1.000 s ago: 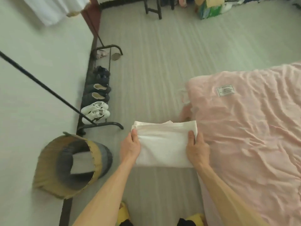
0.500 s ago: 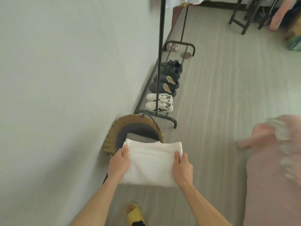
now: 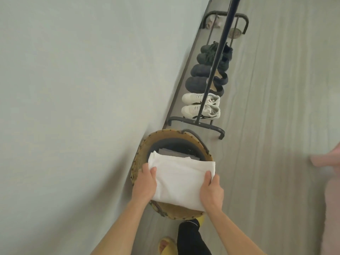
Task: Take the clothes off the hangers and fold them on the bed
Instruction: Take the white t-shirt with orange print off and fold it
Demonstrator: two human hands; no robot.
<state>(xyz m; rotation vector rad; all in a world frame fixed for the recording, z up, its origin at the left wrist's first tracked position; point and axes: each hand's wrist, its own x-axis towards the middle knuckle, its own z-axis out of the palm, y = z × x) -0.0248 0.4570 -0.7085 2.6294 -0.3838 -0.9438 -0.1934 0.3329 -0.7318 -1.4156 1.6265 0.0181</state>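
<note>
A folded white garment (image 3: 180, 179) hangs flat over the mouth of a woven basket (image 3: 176, 212) that stands on the floor against the wall. My left hand (image 3: 145, 184) grips its left edge and my right hand (image 3: 211, 192) grips its right edge, thumbs on top. Inside the basket, beyond the white garment, a folded grey cloth (image 3: 174, 153) shows. The pink bed (image 3: 331, 199) is only a blurred strip at the right edge. No hanger is in view.
A black clothes rack (image 3: 215, 74) stands along the wall beyond the basket, with several pairs of shoes (image 3: 202, 105) lined up on its base. A pale wall fills the left side. Grey wood floor lies to the right. My yellow slipper (image 3: 165, 245) is below.
I have turned left, away from the bed, carrying the folded white garment from beside the bed to above the basket. Both hands keep the same hold on it.
</note>
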